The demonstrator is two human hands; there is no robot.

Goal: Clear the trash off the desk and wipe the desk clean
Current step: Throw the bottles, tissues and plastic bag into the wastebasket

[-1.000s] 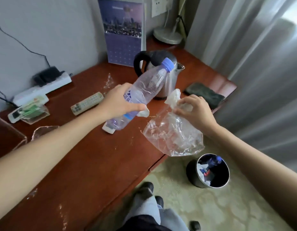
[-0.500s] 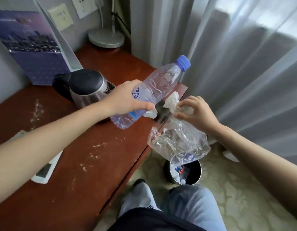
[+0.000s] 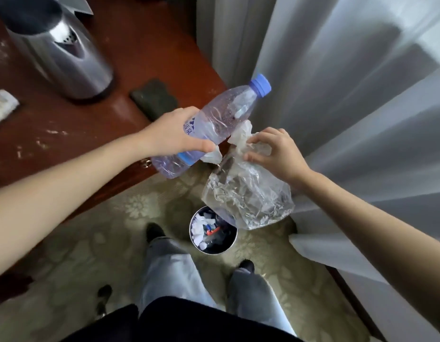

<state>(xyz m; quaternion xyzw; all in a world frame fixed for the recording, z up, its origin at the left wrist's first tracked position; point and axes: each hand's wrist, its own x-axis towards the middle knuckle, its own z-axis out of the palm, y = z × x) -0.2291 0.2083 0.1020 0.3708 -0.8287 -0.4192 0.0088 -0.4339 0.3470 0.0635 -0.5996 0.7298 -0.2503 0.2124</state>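
My left hand (image 3: 172,134) grips a clear plastic bottle (image 3: 221,117) with a blue cap, tilted cap-up over the desk's corner, and pinches a white tissue scrap (image 3: 211,155) beneath it. My right hand (image 3: 273,151) holds the bunched neck of a crumpled clear plastic bag (image 3: 248,196), which hangs in the air. Directly below the bag stands a round trash bin (image 3: 212,232) on the floor, holding white and coloured scraps. The red-brown desk (image 3: 73,129) shows pale streaks and crumbs.
A steel kettle (image 3: 58,48) stands on the desk at upper left. A dark folded cloth (image 3: 153,97) lies near the desk's right edge. A white object (image 3: 2,106) sits at the left border. Curtains (image 3: 337,82) hang to the right. My legs and feet are beside the bin.
My view has tilted down and moved toward the desk's right end. Both hands carried the bottle and bag off the desk, so the bag now hangs over the bin.
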